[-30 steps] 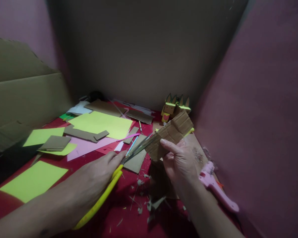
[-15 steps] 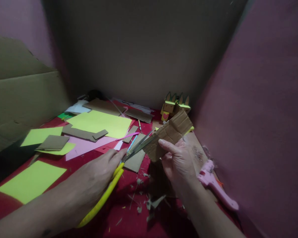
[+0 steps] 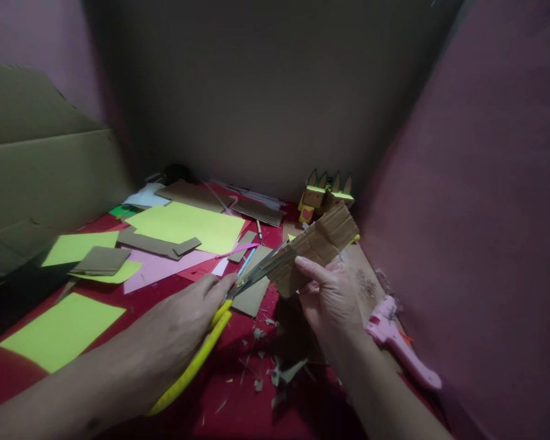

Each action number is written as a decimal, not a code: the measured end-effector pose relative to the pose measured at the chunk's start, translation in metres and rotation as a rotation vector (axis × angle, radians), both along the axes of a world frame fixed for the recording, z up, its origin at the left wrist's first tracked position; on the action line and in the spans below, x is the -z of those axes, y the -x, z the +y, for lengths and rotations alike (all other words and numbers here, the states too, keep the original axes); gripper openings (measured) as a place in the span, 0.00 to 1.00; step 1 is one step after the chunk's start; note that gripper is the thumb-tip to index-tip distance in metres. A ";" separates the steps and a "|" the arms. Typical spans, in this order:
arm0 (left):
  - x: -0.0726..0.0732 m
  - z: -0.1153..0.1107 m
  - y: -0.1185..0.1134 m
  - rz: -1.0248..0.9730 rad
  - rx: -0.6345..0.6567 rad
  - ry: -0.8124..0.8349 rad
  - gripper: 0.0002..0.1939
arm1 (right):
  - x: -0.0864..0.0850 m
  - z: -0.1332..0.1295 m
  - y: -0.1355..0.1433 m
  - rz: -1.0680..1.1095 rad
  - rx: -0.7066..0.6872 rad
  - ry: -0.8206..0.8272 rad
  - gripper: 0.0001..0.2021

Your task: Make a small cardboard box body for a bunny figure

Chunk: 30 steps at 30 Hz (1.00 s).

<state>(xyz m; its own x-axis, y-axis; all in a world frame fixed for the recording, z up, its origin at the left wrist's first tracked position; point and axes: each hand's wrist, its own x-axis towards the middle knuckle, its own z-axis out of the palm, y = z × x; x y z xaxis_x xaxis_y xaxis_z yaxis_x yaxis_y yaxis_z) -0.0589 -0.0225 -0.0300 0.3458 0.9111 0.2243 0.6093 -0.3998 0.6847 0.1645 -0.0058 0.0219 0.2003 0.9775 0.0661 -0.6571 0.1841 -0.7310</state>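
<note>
Red tabletop [image 3: 238,403]; yellow paper sheet [image 3: 64,333] flat nr L edge; pink paper [image 3: 151,269] mid-L, partly covered; cardboard pc. [image 3: 251,299] nr centre; corrugated strip [image 3: 258,212] twds back, brown cardboard sheet [image 3: 190,194] L of it; torn cardboard scraps [image 3: 293,371] & thin bits strewn at front.

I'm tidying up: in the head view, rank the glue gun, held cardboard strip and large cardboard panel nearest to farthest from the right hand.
1. Held cardboard strip: in the right hand.
2. Glue gun: right of that hand.
3. Large cardboard panel: far left.
</note>
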 end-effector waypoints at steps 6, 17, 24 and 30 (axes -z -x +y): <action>-0.006 -0.008 -0.007 0.220 -0.058 -0.068 0.32 | 0.001 0.000 -0.001 -0.001 -0.005 -0.006 0.28; -0.006 -0.009 -0.009 0.341 -0.028 -0.030 0.32 | 0.002 0.001 0.001 0.016 -0.012 -0.003 0.26; -0.013 -0.012 -0.013 0.420 0.000 -0.062 0.34 | 0.002 0.001 0.001 0.018 0.000 -0.011 0.25; 0.002 -0.009 -0.009 0.410 -0.062 -0.145 0.33 | 0.001 0.001 0.000 0.029 -0.008 0.008 0.26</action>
<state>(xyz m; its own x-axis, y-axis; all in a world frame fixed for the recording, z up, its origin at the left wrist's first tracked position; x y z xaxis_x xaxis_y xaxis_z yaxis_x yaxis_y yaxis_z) -0.0494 -0.0312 -0.0320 0.3784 0.9023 0.2065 0.8451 -0.4278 0.3207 0.1645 -0.0052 0.0211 0.1942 0.9796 0.0523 -0.6795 0.1728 -0.7130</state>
